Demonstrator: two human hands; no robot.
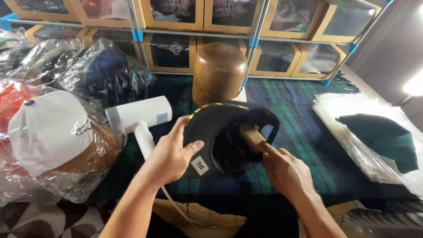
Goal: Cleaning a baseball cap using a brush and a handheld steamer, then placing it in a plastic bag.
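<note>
A black cap (220, 132) with a yellow-trimmed edge and a small white tag lies upside down in front of me, its inside facing up. My left hand (172, 152) grips the cap's brim, thumb on top near the tag. My right hand (284, 169) holds a small wooden block (252, 136) and presses it inside the cap's crown.
A white handheld steamer (141, 117) lies left of the cap. A wooden head form (219, 72) stands behind it. Plastic-wrapped caps, one white (50, 130), pile at the left. A dark green cap (383, 139) rests on plastic bags at the right. Shelves of boxed caps (176, 13) line the back.
</note>
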